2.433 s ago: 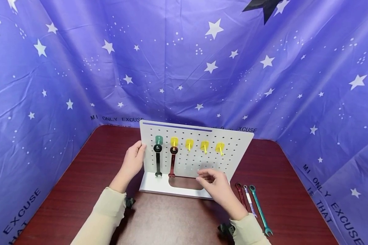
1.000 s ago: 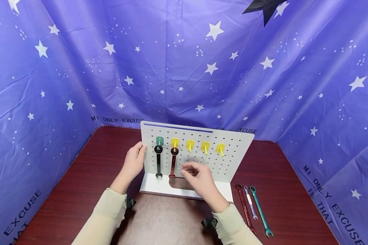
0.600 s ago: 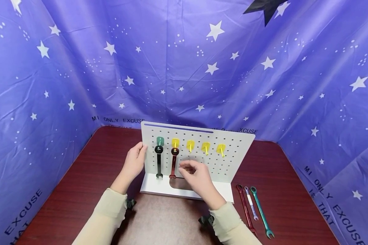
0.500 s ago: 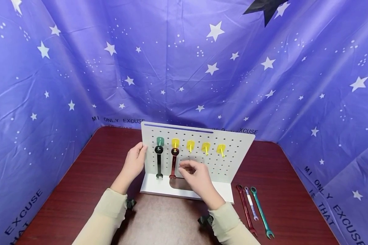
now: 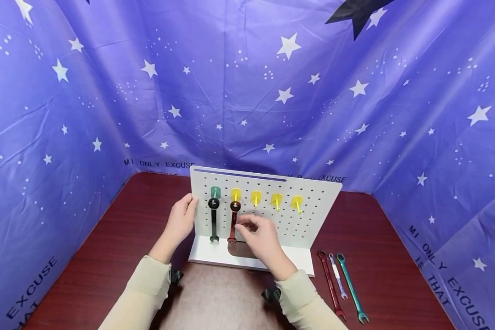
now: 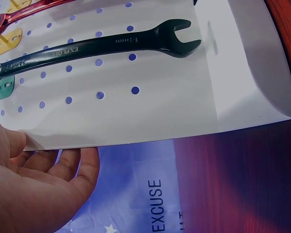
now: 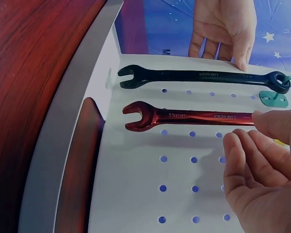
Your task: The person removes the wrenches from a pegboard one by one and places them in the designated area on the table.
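Observation:
My left hand grips the left edge of a white pegboard stand, its thumb on the front face and its fingers behind. A black combination wrench hangs by its ring end from a green hook. Beside it, a red combination wrench hangs from a yellow hook, open end down. My right hand is at the red wrench's right side, fingers loosely bent with a gap between thumb and fingers. In the right wrist view, the thumb overlaps the wrench's shaft while the other fingertips lie beside it.
More yellow hooks with nothing on them run along the board to the right. On the dark red table, a red wrench, a small purple-and-white wrench and a teal wrench lie right of the stand. A starry cloth surrounds the table.
My right hand has moved left across the front of the board to the hanging red wrench. My left hand keeps its hold on the board's edge.

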A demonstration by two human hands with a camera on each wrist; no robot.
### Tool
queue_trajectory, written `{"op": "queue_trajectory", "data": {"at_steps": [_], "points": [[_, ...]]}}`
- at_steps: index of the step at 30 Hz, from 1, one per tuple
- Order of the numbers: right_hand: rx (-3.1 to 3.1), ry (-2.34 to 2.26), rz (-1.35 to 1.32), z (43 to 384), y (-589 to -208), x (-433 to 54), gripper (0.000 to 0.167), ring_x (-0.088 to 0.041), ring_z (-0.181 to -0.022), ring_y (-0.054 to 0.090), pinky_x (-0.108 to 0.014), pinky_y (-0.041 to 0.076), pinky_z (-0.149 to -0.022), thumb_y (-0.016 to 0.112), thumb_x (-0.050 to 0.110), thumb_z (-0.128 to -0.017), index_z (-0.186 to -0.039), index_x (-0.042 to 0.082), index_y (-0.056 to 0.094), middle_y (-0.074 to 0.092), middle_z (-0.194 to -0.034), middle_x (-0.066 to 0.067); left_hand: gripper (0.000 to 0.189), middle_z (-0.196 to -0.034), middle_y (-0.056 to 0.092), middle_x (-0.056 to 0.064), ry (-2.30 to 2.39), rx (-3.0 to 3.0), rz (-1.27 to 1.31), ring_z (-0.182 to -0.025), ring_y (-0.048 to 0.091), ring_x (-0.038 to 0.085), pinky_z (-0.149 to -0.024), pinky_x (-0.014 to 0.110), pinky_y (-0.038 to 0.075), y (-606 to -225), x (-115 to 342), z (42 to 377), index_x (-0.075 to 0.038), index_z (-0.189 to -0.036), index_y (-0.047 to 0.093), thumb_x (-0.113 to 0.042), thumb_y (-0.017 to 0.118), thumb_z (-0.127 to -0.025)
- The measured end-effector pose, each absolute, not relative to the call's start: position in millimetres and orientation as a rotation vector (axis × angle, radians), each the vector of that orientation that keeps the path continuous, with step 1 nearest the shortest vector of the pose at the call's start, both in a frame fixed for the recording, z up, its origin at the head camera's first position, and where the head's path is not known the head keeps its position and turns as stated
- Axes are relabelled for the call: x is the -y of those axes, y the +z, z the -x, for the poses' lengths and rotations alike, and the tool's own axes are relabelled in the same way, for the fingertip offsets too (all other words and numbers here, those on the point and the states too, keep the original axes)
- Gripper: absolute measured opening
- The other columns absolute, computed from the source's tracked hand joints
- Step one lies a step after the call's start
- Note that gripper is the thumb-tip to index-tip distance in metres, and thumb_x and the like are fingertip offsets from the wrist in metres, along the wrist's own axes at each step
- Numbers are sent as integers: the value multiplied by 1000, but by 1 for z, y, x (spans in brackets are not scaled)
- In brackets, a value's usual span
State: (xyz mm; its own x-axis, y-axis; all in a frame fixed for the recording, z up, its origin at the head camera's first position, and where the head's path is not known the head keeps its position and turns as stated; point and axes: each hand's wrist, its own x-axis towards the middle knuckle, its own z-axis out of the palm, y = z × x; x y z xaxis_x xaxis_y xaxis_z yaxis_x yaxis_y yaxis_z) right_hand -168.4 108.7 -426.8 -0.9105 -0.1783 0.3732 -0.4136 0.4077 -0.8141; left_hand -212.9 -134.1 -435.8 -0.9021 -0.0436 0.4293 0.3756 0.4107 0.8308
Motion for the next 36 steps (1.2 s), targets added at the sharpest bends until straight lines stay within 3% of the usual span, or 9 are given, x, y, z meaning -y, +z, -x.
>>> {"op": "queue_trajectory", "data": {"at_steps": [11, 36], "points": [[2443, 1556, -484, 171, -429, -103, 17, -13, -83, 67, -30, 55, -74, 76, 10, -92, -108, 4, 77, 74, -98, 0, 18, -64, 41, 2, -1502, 2285, 287, -65, 46, 23, -62, 37, 41, -436, 136, 213, -1, -95, 62, -8, 52, -107], [2486, 1506, -541, 165, -426, -106, 4, -10, -74, 62, -30, 53, -68, 75, 9, -93, -96, 8, 77, 70, -85, 7, 18, -63, 40, 2, -1515, 2289, 280, -64, 45, 22, -60, 35, 41, -435, 135, 211, -1, -94, 62, -8, 52, -107]]}}
